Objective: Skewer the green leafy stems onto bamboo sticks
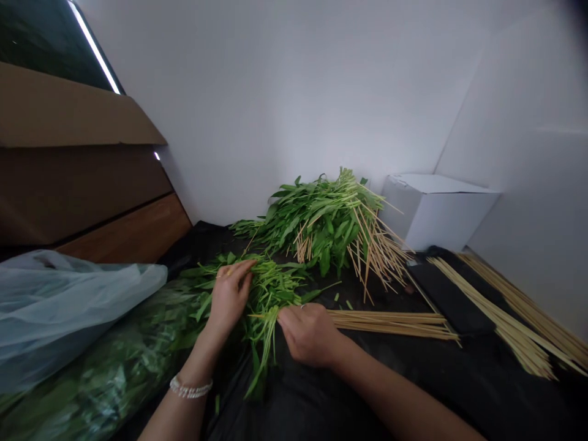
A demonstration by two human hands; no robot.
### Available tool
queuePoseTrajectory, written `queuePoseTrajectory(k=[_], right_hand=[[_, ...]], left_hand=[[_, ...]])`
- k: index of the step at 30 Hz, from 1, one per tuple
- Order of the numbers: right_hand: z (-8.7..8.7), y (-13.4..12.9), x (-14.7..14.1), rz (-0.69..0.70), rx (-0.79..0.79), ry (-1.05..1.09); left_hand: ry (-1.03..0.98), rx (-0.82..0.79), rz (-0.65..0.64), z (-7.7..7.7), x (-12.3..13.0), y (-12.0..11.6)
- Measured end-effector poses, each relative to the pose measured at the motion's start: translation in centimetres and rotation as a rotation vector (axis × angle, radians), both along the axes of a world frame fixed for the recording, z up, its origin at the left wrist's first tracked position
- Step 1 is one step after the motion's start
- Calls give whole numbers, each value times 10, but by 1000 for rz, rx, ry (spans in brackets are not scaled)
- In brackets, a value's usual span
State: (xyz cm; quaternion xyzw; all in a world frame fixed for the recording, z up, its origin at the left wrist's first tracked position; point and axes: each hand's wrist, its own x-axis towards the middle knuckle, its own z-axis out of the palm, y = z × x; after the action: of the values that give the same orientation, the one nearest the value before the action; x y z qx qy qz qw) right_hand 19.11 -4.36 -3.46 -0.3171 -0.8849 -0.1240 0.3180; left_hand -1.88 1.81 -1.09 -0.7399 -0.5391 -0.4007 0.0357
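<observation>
Here we go, head view, looking down on the action! The left hand point(229, 295), a beaded silver-white bracelet point(190, 387) on its wrist, is curled closed over a loose bunch of long-leaved green stalks point(271, 300), fingers pressed down into the leaves. Right alongside, the right hand point(307, 334) is closed too, its fingertips gripping the pale stem ends of that same bunch. The bunch sits between the two hands, low on a black plastic sheet point(294, 416).

Just behind it, a bigger heap of leafy green stalks point(316, 220) is piled up, with thin straw-coloured sticks point(376, 257) fanning out of its right side. A flat bundle of those pale sticks point(390, 323) lies just beside the right hand, and more of them point(505, 318) stretch in long rows further right.

Over on the left, a translucent pale plastic bag point(68, 312) drapes across a long mass of green leaves point(105, 380). Up in the corner, a white cardboard box point(436, 211) stands against the white wall point(275, 92), and brown cardboard panels point(68, 110) rise at the far left!
</observation>
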Motion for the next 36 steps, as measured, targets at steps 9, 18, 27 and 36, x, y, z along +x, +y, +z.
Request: queuePoseTrajectory(k=[9, 18, 27, 36], right_hand=[[0, 2, 0, -7, -18, -15], [-1, 3, 0, -10, -9, -12], [-3, 3, 0, -29, -6, 0], [-5, 11, 4, -210, 12, 88]], left_hand=[[353, -37, 211, -7, -2, 0], [394, -129, 189, -5, 0, -3], [-22, 178, 90, 7, 2, -8], [-536, -162, -156, 10, 20, -18]])
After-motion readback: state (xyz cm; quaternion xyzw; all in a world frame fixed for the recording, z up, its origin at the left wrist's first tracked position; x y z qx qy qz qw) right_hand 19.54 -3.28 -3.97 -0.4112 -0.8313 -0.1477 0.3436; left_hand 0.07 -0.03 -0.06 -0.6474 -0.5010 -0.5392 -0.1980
